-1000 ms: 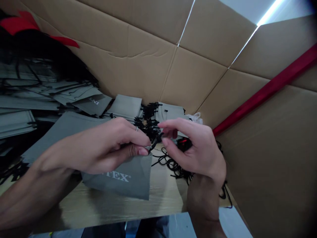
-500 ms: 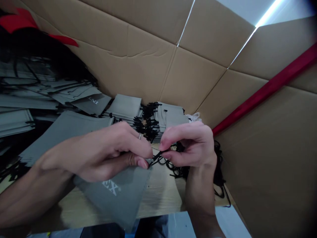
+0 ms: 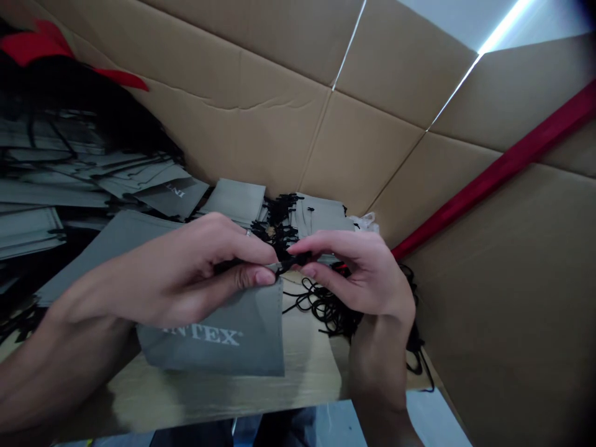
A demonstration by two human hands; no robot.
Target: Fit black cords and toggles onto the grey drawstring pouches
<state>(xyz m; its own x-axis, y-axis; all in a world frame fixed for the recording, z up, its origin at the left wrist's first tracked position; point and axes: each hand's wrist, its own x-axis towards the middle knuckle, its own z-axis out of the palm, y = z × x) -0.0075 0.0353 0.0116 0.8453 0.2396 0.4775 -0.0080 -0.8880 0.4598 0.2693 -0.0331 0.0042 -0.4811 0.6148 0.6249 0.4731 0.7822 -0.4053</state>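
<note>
Between thumb and fingers, my left hand (image 3: 205, 270) pinches the top corner of a grey fabric pouch (image 3: 251, 354) printed with white "INTEX" lettering. The pouch hangs below that hand, over the table. My right hand (image 3: 358, 267) is closed at the same corner, with thumb and forefinger on a black cord (image 3: 300, 259) that comes out of the pouch's edge. The fingers partly hide where cord and pouch meet. Behind my right hand lies a tangle of loose black cords (image 3: 330, 310) on the table.
Stacked grey pouches (image 3: 239, 195) with black cord ends stand at the back, beside another stack (image 3: 326, 211). A large pile of pouches (image 3: 56, 180) fills the left. Cardboard walls (image 3: 261, 124) enclose the wooden table (image 3: 307, 372). A red strip (image 3: 493, 180) crosses the right wall.
Both hands have risen slightly and the left has moved a little left. The pouch has swung to hang flatter, showing more of its lettering. My right fingers have shifted along the cord near the corner.
</note>
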